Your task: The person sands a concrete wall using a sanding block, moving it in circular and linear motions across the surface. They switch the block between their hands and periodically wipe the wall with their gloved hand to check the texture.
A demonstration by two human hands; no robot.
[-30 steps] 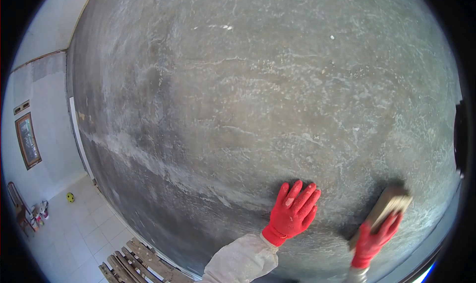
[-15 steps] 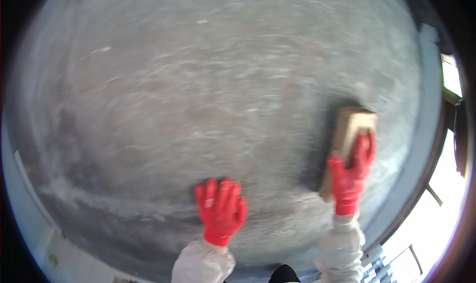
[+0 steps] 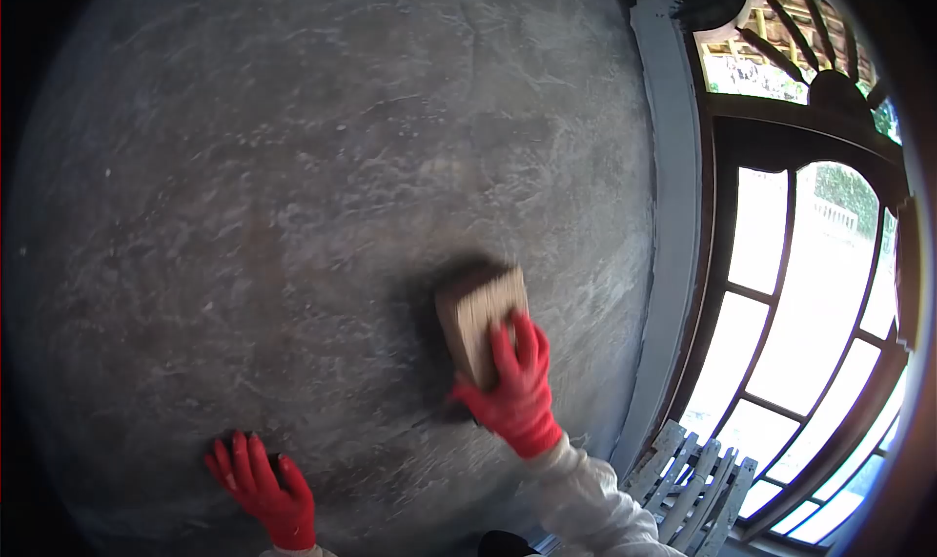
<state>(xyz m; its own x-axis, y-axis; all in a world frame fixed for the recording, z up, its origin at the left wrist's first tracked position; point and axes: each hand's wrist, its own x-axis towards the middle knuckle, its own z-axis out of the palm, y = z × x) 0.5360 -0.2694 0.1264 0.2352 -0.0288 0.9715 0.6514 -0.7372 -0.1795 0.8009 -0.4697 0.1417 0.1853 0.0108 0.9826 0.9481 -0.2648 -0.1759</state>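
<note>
A grey, streaked wall (image 3: 264,215) fills most of the view. My right hand (image 3: 517,386), in a red glove, grips a wooden block (image 3: 478,318) by its sides, with the thumb on the left and fingers on the right. The block lies against the wall with its upper end leaning left. Its underside is hidden. Lower left, my left hand (image 3: 264,489) wears a matching red glove. It rests on the wall with fingers spread, holding nothing.
A pale grey vertical strip (image 3: 673,196) borders the wall on the right. Beyond it stands a dark-framed window (image 3: 717,215) with bright panes. Several grey slats (image 3: 693,484) show at the lower right, beside my right sleeve (image 3: 595,503).
My view has turned right, bringing more of the window in. The block, still in my right hand, has swung from leaning right to leaning left. My left hand appears lower and farther left.
</note>
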